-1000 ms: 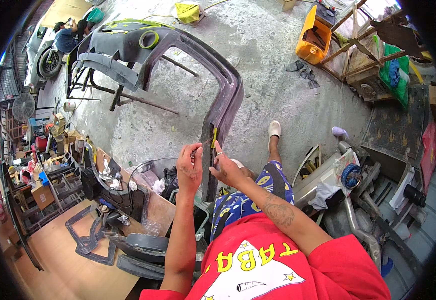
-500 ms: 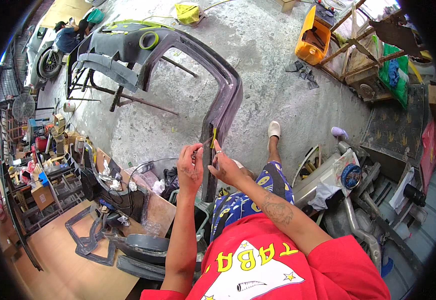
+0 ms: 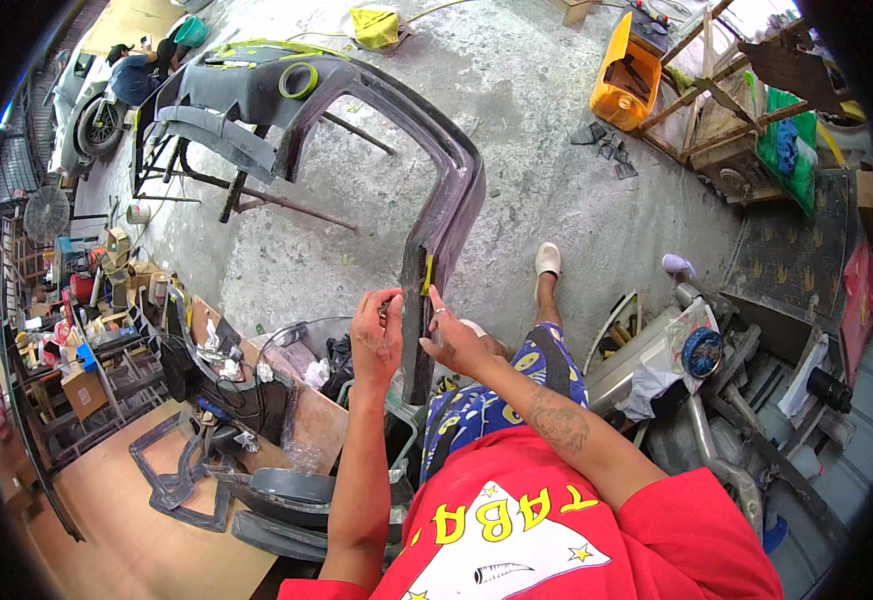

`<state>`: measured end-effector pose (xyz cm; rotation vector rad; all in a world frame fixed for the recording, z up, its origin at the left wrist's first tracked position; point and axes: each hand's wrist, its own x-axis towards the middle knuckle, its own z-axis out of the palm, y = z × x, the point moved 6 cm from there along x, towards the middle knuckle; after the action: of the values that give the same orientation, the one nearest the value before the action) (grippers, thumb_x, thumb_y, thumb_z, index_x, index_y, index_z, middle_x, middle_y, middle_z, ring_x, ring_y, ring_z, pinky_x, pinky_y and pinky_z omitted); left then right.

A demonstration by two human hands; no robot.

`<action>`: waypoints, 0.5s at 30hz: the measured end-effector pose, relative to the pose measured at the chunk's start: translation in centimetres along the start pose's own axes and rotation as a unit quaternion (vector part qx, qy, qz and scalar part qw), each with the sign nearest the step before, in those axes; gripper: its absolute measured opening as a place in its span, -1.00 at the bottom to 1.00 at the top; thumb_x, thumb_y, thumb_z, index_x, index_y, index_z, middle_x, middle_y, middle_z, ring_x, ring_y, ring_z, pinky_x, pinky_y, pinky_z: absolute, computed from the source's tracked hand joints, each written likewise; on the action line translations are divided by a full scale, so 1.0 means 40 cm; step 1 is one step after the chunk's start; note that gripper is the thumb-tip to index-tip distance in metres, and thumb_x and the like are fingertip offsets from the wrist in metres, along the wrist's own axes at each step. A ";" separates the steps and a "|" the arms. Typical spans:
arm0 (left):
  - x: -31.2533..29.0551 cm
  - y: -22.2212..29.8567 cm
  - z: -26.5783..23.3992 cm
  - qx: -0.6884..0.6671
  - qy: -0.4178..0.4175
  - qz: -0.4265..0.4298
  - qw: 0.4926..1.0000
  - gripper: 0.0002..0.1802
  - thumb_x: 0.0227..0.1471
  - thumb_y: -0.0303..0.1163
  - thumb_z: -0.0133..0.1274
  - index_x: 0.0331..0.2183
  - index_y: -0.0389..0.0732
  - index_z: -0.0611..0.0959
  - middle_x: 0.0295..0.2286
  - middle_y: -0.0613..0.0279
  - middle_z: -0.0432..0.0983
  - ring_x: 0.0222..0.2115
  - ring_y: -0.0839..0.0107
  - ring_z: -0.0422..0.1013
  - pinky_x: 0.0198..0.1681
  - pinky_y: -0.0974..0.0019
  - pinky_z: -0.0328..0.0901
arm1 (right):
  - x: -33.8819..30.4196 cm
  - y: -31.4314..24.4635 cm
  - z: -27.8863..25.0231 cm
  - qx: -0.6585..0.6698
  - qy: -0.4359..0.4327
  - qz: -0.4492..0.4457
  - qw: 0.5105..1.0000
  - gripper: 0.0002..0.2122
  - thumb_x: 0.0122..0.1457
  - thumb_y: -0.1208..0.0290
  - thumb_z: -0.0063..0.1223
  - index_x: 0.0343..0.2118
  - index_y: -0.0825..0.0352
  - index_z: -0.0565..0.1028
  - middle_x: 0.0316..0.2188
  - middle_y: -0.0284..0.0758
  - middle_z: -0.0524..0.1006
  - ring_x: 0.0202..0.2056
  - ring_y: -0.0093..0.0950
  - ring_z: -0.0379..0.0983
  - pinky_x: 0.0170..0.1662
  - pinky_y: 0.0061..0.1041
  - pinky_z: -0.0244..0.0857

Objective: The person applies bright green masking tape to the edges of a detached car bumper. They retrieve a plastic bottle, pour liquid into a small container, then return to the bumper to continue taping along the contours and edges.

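A large dark car bumper [image 3: 454, 185] with a dull, patchy surface arches from the upper left down to my hands. A short strip of yellow masking tape [image 3: 428, 273] sticks to its near end. My right hand [image 3: 457, 343] is at the right edge of that end, index finger stretched up to the tape's lower end and thumb apart. Left of the same end is my left hand [image 3: 377, 338], its fingers curled in a pinch; whatever they hold is too small to make out. A roll of yellow-green tape [image 3: 299, 81] rests on the bumper farther off.
A metal stand [image 3: 257, 195] props up the bumper. Car parts and an exhaust pipe [image 3: 722, 455] crowd the right, near a cut-open orange jug [image 3: 625, 85]. Cluttered shelves [image 3: 87, 345] and a wooden board [image 3: 87, 490] fill the left. Another person [image 3: 135, 78] crouches by a car.
My left hand has shifted very slightly left, and my right index finger sits slightly lower along the tape. The bumper has not moved.
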<state>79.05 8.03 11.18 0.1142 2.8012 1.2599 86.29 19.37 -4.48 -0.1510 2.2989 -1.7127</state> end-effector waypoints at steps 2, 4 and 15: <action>-0.001 -0.001 0.000 -0.001 0.002 0.006 1.000 -0.83 0.26 -0.43 0.04 -0.20 -0.30 0.64 -0.34 0.08 0.54 -0.38 0.25 0.49 -0.35 0.30 0.36 | 0.005 -0.011 -0.005 -0.011 -0.014 0.010 1.000 -0.01 0.12 0.40 0.23 0.43 0.43 -0.29 -0.33 -0.14 0.47 -0.31 -0.12 0.47 -0.20 -0.22 0.38; 0.003 0.003 -0.001 -0.003 0.004 0.012 1.000 -0.84 0.26 -0.43 0.04 -0.20 -0.30 0.64 -0.33 0.08 0.54 -0.38 0.25 0.49 -0.35 0.30 0.36 | 0.011 -0.022 -0.010 -0.012 -0.023 0.026 0.999 -0.01 0.13 0.40 0.22 0.43 0.42 -0.29 -0.32 -0.14 0.48 -0.31 -0.11 0.48 -0.20 -0.22 0.38; 0.022 -0.005 -0.004 -0.004 -0.003 0.003 1.000 -0.82 0.25 -0.42 0.04 -0.24 -0.33 0.64 -0.35 0.04 0.55 -0.38 0.22 0.51 -0.38 0.28 0.35 | 0.013 -0.033 -0.013 -0.020 0.000 0.020 1.000 -0.03 0.09 0.39 0.24 0.44 0.39 -0.21 -0.30 -0.11 0.49 -0.31 -0.10 0.49 -0.23 -0.20 0.39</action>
<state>78.15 7.87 11.11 0.1245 2.7917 1.2707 85.53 19.33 -3.16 -0.1128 2.3210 -1.6485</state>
